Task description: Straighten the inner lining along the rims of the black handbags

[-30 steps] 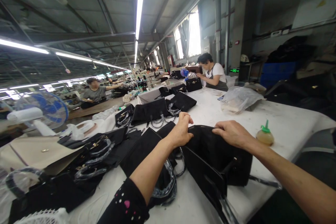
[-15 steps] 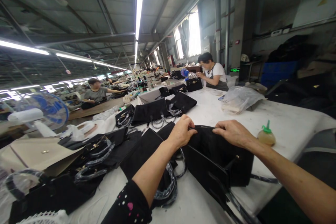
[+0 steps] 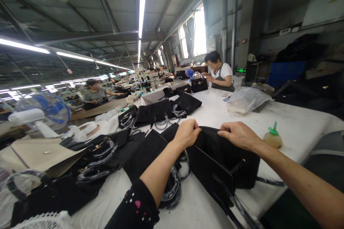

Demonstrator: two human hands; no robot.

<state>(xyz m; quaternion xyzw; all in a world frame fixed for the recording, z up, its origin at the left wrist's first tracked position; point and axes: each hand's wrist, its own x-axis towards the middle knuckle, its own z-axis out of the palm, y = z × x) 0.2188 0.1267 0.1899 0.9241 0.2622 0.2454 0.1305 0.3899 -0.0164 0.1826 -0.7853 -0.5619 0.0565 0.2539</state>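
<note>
A black handbag (image 3: 212, 171) stands open-topped on the white table in front of me, its plastic-wrapped handle hanging toward the near edge. My left hand (image 3: 188, 133) pinches the bag's upper far rim at its left part. A short way along the same rim, my right hand (image 3: 238, 134) grips it between thumb and curled fingers. The rim runs taut between both hands. Beside my left forearm lie other black bag pieces (image 3: 145, 155) and a plastic-wrapped handle (image 3: 172, 189).
A green-capped squeeze bottle (image 3: 272, 136) stands right of my right hand. Behind it lies a clear plastic bag (image 3: 247, 100). More black handbags (image 3: 153, 112) and a beige flap piece (image 3: 45, 154) cover the left side. A co-worker (image 3: 220, 73) sits at the far end; a blue fan (image 3: 53, 111) is left.
My left hand has shifted slightly along the rim toward the right hand. The right hand stays nearly in place, and the bag has hardly moved.
</note>
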